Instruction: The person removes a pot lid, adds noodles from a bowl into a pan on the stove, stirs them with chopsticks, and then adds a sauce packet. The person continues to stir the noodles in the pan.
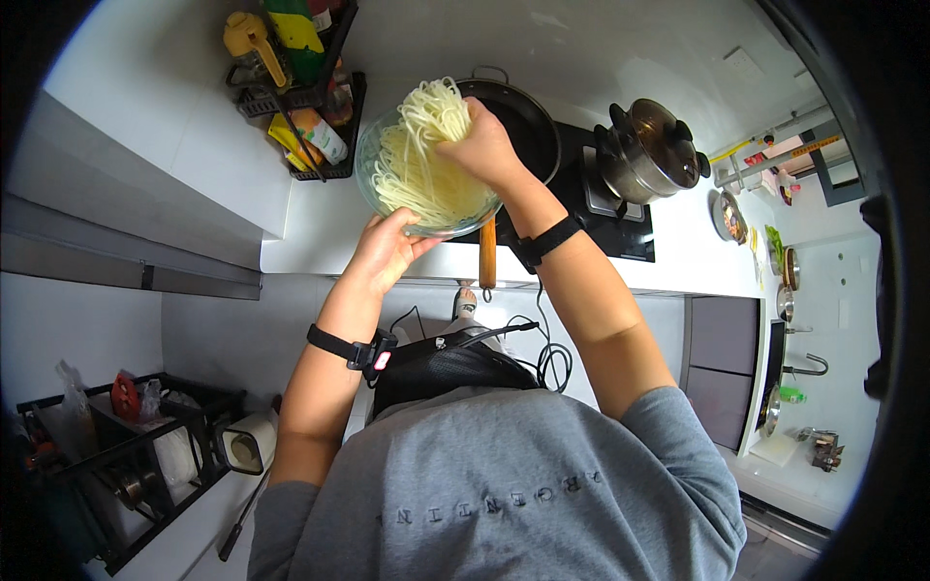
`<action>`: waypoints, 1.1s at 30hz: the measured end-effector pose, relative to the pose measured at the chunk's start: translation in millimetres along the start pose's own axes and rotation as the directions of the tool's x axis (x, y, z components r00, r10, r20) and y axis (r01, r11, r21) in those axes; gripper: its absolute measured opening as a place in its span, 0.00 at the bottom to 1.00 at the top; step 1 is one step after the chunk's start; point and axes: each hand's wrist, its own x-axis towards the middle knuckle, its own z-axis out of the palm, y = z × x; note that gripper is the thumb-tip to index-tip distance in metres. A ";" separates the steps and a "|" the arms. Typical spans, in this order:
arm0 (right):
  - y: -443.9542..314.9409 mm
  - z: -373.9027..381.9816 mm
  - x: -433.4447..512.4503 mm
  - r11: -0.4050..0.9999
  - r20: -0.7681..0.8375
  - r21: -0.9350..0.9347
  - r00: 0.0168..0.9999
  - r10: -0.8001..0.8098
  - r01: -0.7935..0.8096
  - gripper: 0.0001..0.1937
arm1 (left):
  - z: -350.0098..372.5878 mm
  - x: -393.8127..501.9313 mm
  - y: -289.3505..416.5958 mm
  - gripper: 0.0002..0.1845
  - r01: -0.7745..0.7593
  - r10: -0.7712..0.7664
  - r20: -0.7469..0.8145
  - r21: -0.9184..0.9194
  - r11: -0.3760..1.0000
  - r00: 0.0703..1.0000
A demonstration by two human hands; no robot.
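Observation:
My left hand (pixel 389 250) grips the near rim of a clear glass bowl (pixel 367 163), thumb over the edge and fingers below. Pale noodles (pixel 429 189) fill much of the bowl. Above it, my right hand (pixel 487 145) is closed around a bunch of noodles (pixel 436 112), and strands hang from the bunch toward the bowl. Partly behind the bowl and my right hand sits a dark wok (pixel 534 123) with a wooden handle (pixel 487 254) that points toward me. The bowl hides the wok's left part.
A lidded steel pot (pixel 647 156) stands on the right burner of the black cooktop (pixel 639 243). Left of the bowl, a black rack (pixel 327 171) holds bottles and packets. Further right along the counter are a metal bowl (pixel 729 216) and a faucet (pixel 810 365). Cables (pixel 556 359) lie below.

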 end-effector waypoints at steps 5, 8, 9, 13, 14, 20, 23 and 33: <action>8.8 -7.4 14.5 0.993 -0.061 0.116 0.998 0.024 -0.017 0.27 | 0.2 18.5 2.2 0.20 0.009 -0.009 -0.001 -0.040 0.999 1.000; 12.3 -12.0 19.2 0.996 -0.083 0.094 0.996 0.005 0.003 0.28 | 2.2 22.8 3.1 0.20 0.000 -0.001 -0.010 -0.047 0.999 1.000; 13.6 -13.8 19.1 0.997 -0.092 0.078 0.996 0.000 0.007 0.28 | 3.9 23.5 1.8 0.20 -0.004 0.003 -0.012 -0.049 0.999 1.000; 13.7 -14.4 19.6 0.995 -0.096 0.103 0.995 0.000 0.009 0.29 | 7.6 29.5 1.3 0.21 -0.009 0.008 -0.015 -0.035 0.999 1.000; 14.0 -14.5 18.1 0.995 -0.103 0.096 0.995 0.003 0.007 0.28 | 8.2 30.9 0.4 0.21 -0.004 0.004 -0.012 -0.037 0.999 1.000; 19.3 -15.9 18.9 0.976 -0.215 0.207 0.976 -0.028 0.073 0.27 | 9.4 39.5 -4.6 0.20 -0.014 0.012 -0.021 -0.068 0.998 1.000; 23.9 -19.4 24.6 0.935 -0.225 0.348 0.974 0.020 0.062 0.27 | 8.7 44.0 -4.5 0.20 -0.015 0.014 -0.018 -0.069 0.997 1.000; 13.0 -45.2 34.9 0.680 -0.096 0.732 0.981 0.167 -0.044 0.23 | 14.3 57.1 -5.6 0.21 -0.025 0.023 -0.043 -0.058 0.998 0.999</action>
